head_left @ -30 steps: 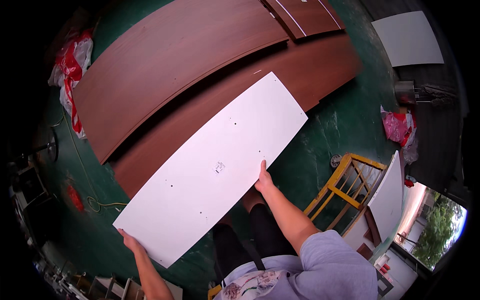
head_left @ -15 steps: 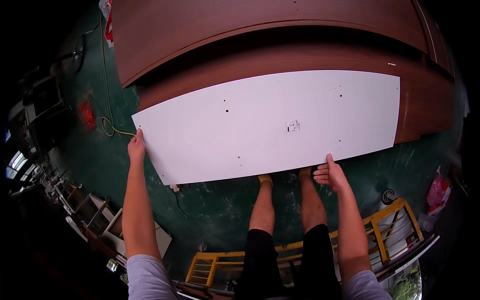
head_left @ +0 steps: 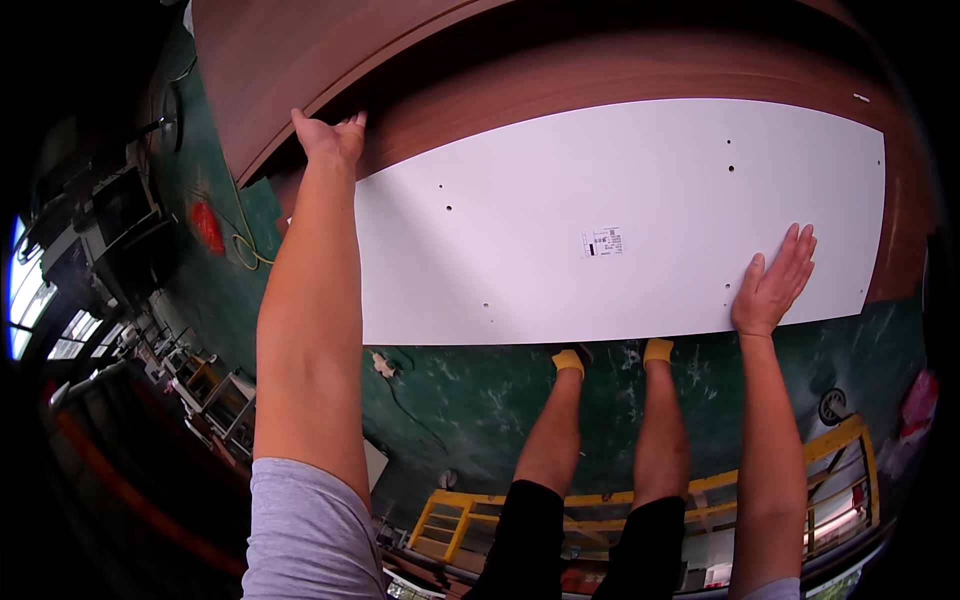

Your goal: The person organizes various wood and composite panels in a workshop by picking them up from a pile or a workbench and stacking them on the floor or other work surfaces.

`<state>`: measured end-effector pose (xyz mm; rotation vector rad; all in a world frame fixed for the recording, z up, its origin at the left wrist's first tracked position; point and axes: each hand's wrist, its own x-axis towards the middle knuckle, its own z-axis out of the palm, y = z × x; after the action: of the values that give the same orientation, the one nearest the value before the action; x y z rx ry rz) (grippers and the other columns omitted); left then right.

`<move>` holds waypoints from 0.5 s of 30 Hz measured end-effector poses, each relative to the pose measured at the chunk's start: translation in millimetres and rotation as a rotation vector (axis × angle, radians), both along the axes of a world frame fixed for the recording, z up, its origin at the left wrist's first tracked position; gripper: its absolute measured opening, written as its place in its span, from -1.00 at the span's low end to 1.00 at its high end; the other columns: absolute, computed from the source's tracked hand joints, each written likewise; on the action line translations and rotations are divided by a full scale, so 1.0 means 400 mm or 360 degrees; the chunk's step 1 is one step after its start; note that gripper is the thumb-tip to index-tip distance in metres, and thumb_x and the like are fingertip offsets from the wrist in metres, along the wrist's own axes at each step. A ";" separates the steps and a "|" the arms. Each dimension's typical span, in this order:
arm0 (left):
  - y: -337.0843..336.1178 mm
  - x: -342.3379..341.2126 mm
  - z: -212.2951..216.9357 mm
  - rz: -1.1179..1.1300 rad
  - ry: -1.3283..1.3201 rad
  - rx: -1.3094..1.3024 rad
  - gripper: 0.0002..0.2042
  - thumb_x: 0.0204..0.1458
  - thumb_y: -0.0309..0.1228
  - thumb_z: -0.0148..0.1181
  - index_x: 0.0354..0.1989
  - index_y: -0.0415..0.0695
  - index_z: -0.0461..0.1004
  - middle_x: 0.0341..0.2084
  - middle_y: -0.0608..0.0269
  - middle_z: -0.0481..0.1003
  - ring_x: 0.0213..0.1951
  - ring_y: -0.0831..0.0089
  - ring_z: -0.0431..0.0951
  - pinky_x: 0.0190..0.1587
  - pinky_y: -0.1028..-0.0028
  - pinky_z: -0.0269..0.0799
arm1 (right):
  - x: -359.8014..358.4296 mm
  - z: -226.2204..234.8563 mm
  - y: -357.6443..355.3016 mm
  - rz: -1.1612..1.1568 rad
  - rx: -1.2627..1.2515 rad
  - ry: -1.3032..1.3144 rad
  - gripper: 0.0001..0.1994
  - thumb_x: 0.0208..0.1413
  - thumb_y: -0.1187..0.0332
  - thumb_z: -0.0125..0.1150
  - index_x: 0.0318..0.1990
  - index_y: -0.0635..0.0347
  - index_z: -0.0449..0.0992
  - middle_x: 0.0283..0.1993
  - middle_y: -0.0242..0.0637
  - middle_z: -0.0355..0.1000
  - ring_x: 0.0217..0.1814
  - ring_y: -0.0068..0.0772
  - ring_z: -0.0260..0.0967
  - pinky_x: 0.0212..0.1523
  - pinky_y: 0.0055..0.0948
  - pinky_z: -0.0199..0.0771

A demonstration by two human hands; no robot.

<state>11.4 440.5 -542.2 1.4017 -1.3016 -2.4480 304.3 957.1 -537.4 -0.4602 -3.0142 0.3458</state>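
Note:
A long white panel (head_left: 520, 260) with one bowed edge, drilled holes and a printed label lies in front of me on reddish-brown boards. My right hand (head_left: 773, 285) rests flat on its near right part, fingers stretched out. Further off to the left, my left hand (head_left: 333, 138) is turned up at the edge of the upper brown panel (head_left: 290, 75). Its thumb shows at that edge, while the fingers are partly hidden in the dark gap below. My left forearm covers the white panel's left end.
A yellow metal frame (head_left: 460, 525) with a wheel (head_left: 832, 405) stands close behind my legs. On the green floor (head_left: 480, 400) lie a cable, a red bag (head_left: 207, 228) and a yellow hose (head_left: 240, 250). Machinery and furniture parts crowd the left side.
My left hand has left the white panel's left corner and moved up to the upper brown panel's edge. My right hand has gone from the near edge onto the panel's face.

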 end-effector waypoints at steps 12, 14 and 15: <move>-0.019 0.013 0.030 -0.0176 -0.0098 -0.0103 -0.08 0.15 0.20 -0.19 0.40 -0.07 -0.57 0.32 -0.23 -0.11 0.10 0.03 0.28 0.11 0.17 0.25 | -0.007 0.011 0.007 -0.0030 0.0040 -0.0099 -0.32 0.12 0.23 -0.09 0.39 0.25 -0.08 0.49 -0.06 -0.22 0.54 0.00 -0.36 0.44 0.01 -0.41; -0.021 0.007 0.045 -0.0264 -0.0160 -0.0130 -0.13 0.19 0.17 -0.25 0.39 -0.11 -0.57 0.32 -0.24 -0.08 0.16 0.01 0.26 0.15 0.17 0.26 | -0.005 0.010 0.011 -0.0006 0.0053 -0.0085 -0.32 0.13 0.23 -0.10 0.39 0.26 -0.08 0.49 -0.06 -0.23 0.54 0.00 -0.37 0.44 0.01 -0.42; -0.023 0.001 0.065 -0.0292 -0.0156 -0.0069 -0.12 0.20 0.16 -0.26 0.37 -0.10 -0.63 0.33 -0.25 -0.09 0.27 -0.04 0.16 0.22 0.18 0.21 | 0.002 0.013 0.016 -0.0006 0.0065 -0.0096 -0.32 0.13 0.23 -0.11 0.39 0.25 -0.08 0.49 -0.06 -0.23 0.54 0.00 -0.37 0.44 0.01 -0.42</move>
<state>11.6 431.3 -516.3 1.4706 -1.5601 -2.4725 304.9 963.6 -532.2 -0.4815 -3.0716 0.2748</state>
